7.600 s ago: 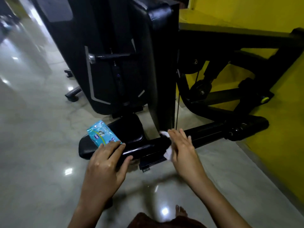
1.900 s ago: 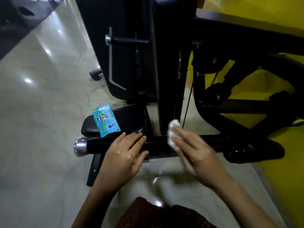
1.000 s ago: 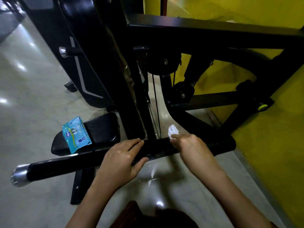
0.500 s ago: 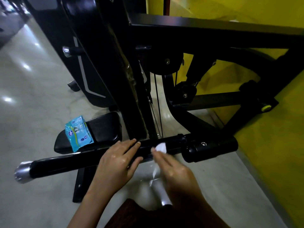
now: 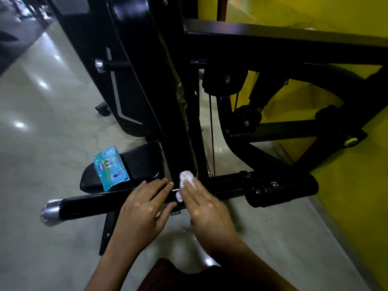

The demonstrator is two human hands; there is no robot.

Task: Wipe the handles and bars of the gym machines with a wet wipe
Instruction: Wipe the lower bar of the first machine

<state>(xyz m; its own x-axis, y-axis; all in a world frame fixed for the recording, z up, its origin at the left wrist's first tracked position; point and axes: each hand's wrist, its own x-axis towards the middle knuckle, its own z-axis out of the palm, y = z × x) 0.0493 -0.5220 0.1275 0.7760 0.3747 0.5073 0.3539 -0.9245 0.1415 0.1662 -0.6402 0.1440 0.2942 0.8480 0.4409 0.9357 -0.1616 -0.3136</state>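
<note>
Left hand flat on bar, right hand flat, pressing wipe, pack label unreadable.

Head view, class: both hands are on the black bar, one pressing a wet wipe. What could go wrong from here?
1. The left hand rests flat on the black bar right beside the wet wipe; the patch under it may go unwiped.
2. The right hand works close to the cable; fingers could get nipped if the bar swings.
3. The wipes pack sits at the seat pad's edge and might slip off.
</note>
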